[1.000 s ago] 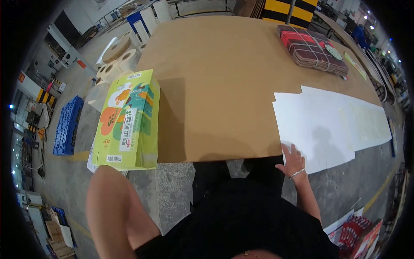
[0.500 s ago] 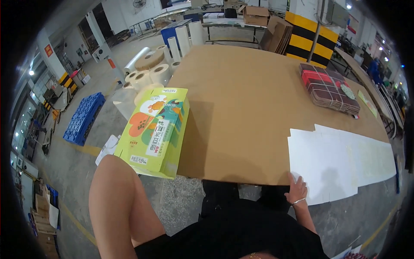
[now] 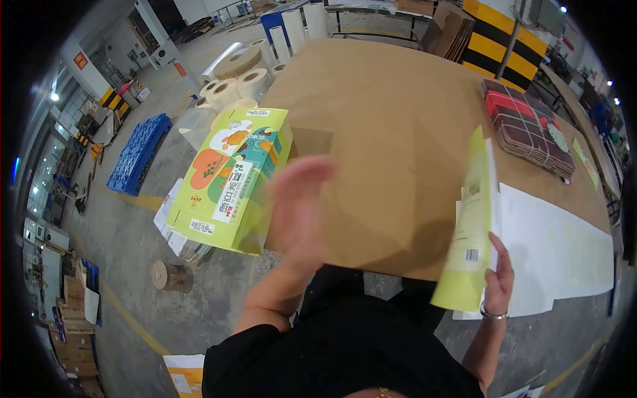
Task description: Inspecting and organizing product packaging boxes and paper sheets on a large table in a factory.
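My right hand (image 3: pixel 499 277) is closed on the edge of a yellow-green printed card sheet (image 3: pixel 470 249), which stands tilted up with its white back to the right. Under it lie white sheets (image 3: pixel 531 245) at the right front of a cardboard-covered table. My left hand (image 3: pixel 302 205) is over the table's left front part, smeared by motion, so its fingers do not show clearly. To the left of that hand sits a stack of yellow-green printed card (image 3: pixel 229 179) with fruit pictures, at the table's left edge.
A string-tied bundle of dark red and brown card (image 3: pixel 527 126) rests at the table's far right. Rolls of film (image 3: pixel 229 93) stand beyond the left edge. On the floor are a blue pallet (image 3: pixel 139 152) and a small brown roll (image 3: pixel 171 275). A yellow-black striped pillar (image 3: pixel 497 46) rises behind.
The yellow-green sheet is now raised in my right hand, which earlier rested on the white sheets. My left forearm has swung from upright at the left to over the table.
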A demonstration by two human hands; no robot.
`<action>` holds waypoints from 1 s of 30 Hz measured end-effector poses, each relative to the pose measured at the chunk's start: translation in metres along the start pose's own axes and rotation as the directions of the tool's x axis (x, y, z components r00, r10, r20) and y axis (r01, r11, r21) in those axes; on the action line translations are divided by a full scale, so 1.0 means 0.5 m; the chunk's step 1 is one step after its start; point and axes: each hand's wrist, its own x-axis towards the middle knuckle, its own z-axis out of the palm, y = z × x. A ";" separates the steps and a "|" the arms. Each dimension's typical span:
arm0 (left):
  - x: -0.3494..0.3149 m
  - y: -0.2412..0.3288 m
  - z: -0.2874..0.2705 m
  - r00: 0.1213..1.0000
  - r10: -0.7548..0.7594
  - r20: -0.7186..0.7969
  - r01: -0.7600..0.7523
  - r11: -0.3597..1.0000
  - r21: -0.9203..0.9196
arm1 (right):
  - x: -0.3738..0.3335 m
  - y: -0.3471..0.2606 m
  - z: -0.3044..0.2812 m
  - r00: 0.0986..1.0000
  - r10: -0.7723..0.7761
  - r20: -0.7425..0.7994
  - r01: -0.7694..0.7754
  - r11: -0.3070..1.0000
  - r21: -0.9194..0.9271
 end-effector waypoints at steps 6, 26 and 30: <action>-0.163 -0.372 0.176 0.500 -0.632 0.592 0.820 0.566 -0.089 | -0.011 0.127 0.068 0.965 0.260 -0.040 -0.204 0.835 0.511; -0.120 -0.385 0.177 0.804 -0.368 0.467 -0.182 0.596 0.782 | -0.009 0.246 0.249 0.963 0.171 0.208 -0.037 0.849 -0.527; -0.176 -0.467 0.184 0.816 -0.354 0.456 -0.229 0.528 0.818 | -0.035 0.196 0.211 0.971 0.238 0.020 -0.166 0.733 -0.660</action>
